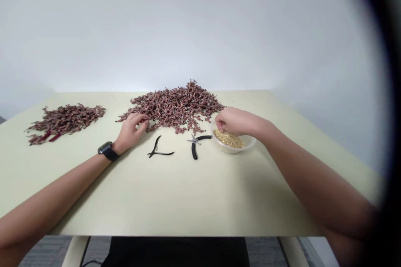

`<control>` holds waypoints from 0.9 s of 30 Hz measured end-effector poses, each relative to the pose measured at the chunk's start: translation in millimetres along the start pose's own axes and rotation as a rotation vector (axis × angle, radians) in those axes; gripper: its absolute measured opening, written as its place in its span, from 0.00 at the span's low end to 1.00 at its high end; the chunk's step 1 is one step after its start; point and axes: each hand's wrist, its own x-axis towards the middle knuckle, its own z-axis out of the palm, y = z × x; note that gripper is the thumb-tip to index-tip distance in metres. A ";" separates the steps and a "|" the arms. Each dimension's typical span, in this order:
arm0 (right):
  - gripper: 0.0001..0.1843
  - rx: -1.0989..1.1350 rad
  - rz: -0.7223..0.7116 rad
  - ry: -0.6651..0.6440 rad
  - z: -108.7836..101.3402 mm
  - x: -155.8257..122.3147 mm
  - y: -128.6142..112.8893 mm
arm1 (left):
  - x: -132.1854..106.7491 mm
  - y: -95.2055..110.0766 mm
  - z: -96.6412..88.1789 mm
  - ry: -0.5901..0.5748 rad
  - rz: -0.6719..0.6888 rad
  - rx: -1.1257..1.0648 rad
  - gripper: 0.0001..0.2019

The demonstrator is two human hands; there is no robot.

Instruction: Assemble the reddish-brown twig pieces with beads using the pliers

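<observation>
Bare forearms (56, 187) cross a pale green surface (175, 200); the left hand (130, 131) curls at a heap of reddish-brown sprigs (175, 108), the right hand (233, 121) bunches over grains (228, 139) in a clear bowl (247, 145), grips unclear. A hasty knock could tip the bowl.

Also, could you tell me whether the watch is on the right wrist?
No, the black wristwatch sits on the left wrist, behind the left hand.

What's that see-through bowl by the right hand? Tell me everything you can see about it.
The round clear plastic bowl sits upright on the pale green tabletop, just right of the black-handled pliers. It looks shallow and holds a low heap of small golden-tan granules. The right hand reaches over its rim, with the fingers down at the granules.
</observation>
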 end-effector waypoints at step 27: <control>0.07 0.389 0.110 0.622 60.9 -32.4 3.3 | -52.9 107.8 17.5 -0.328 -0.305 -0.829 0.14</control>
